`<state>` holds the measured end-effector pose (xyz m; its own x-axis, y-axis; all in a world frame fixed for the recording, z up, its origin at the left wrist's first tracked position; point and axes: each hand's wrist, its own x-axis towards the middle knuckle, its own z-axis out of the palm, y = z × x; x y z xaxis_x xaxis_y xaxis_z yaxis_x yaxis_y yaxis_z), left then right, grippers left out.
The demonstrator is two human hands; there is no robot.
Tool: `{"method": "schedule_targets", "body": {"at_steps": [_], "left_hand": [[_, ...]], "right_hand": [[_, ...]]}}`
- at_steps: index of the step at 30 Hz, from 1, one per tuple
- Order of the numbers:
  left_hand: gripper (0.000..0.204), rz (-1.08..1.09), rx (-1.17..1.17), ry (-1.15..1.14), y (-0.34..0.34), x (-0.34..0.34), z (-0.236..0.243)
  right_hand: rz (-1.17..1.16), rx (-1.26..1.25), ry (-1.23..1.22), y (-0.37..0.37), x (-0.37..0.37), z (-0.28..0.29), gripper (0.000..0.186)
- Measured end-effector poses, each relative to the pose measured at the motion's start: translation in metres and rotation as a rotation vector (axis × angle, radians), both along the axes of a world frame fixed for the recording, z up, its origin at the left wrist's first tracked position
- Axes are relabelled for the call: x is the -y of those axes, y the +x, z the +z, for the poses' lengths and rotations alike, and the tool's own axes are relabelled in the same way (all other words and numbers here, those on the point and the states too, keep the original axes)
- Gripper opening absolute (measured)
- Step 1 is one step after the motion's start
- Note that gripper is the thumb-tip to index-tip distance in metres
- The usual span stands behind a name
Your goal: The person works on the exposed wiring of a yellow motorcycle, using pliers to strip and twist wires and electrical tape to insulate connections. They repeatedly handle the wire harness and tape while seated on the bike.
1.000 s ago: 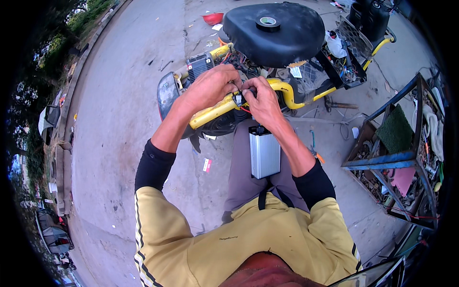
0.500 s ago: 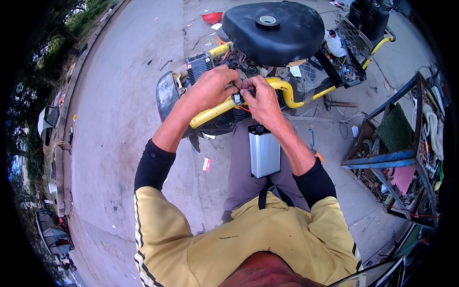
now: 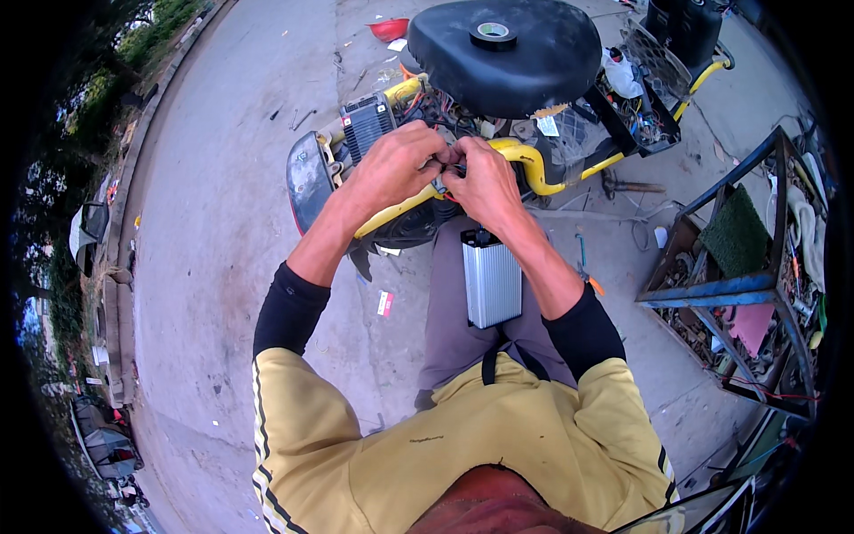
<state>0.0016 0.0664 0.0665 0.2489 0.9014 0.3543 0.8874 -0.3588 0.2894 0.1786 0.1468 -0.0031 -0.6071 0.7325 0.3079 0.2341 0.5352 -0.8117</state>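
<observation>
Fingers (image 3: 431, 141) pinch wiring (image 3: 439, 185) — silver box (image 3: 492, 285) lengthwise, black end (image 3: 480, 238) toward yellow frame (image 3: 525, 158)

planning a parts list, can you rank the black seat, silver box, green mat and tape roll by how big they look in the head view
1. black seat
2. silver box and green mat: too alike to rank
3. tape roll

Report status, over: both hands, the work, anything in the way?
Left hand, right hand: close together over yellow frame, pinching wiring. Wiring mostly hidden; hands block the view. Silver box on lap.
</observation>
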Motion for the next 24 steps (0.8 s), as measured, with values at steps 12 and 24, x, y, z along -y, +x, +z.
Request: {"method": "schedule_targets", "body": {"at_steps": [12,24], "left_hand": [[0.015,0.146,0.224,-0.384,-0.011,-0.01,0.019],[0.014,0.017,0.04,-0.555,-0.016,-0.028,0.033]], "right_hand": [[0.106,-0.207,-0.099,0.008,0.0,-0.008,0.016],[0.105,-0.188,-0.187,0.007,-0.002,-0.006,0.019]]}}
